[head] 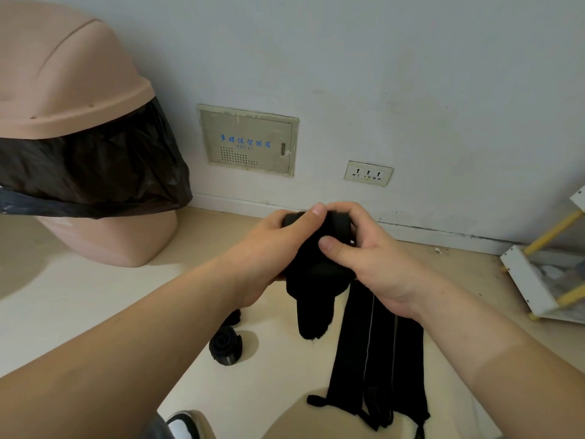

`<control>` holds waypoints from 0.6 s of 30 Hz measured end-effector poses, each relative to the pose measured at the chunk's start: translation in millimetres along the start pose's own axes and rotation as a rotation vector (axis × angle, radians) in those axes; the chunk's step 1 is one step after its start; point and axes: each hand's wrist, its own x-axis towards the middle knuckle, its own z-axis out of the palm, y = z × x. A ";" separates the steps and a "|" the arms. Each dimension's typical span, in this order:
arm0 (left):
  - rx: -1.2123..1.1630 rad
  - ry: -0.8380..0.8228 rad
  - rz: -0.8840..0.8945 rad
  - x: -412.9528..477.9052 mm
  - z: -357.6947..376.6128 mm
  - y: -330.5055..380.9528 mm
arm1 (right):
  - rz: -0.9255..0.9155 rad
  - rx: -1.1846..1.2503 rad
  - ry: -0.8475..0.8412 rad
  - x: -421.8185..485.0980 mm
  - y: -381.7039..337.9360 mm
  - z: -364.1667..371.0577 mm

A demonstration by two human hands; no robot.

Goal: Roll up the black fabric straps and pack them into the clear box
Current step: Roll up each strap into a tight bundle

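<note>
One finished roll [226, 345] of black strap lies on the floor [95, 296], low and left of the work, its spiral end facing up. Above it the left hand [272, 245] curls round the left side of the strap being rolled [335, 226], thumb laid over the top. That bundle sits between both hands, held up off the floor, and its axis appears to run across from hand to hand. Its unrolled tail [313, 315] hangs straight down from the bundle, its free end pointing at the floor. The right hand [361, 248] pinches the right side, thumb pressed on the front face and fingers curled behind.

Both hands are equally close to the bundle, so the next turn probably calls for winding the tail upward.

Below the right wrist the unrolled straps [376, 359] lie flat on the floor side by side, long axes running from the person toward the wall, with loops at the near ends. They lie nearer the right hand. No clear box is in view.
</note>
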 end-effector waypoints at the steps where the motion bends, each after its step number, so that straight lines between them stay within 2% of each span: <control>1: 0.007 0.026 0.032 0.3 -0.1 0.4 | 0.009 0.056 0.005 0.4 -1.5 -0.4; 5: 0.006 0.050 0.110 1.2 -0.4 2.8 | 0.109 0.245 -0.008 3.1 -10.7 -3.6; 10: 0.019 -0.023 0.188 0.7 -4.6 1.6 | 0.283 0.161 -0.091 2.1 -12.1 -4.8; 14: -0.010 0.004 0.208 1.4 -6.6 1.9 | 0.254 0.170 -0.077 2.4 -11.3 -5.4; 18: -0.021 -0.016 0.113 2.0 -3.5 1.2 | 0.215 0.298 -0.048 5.4 -9.6 -6.4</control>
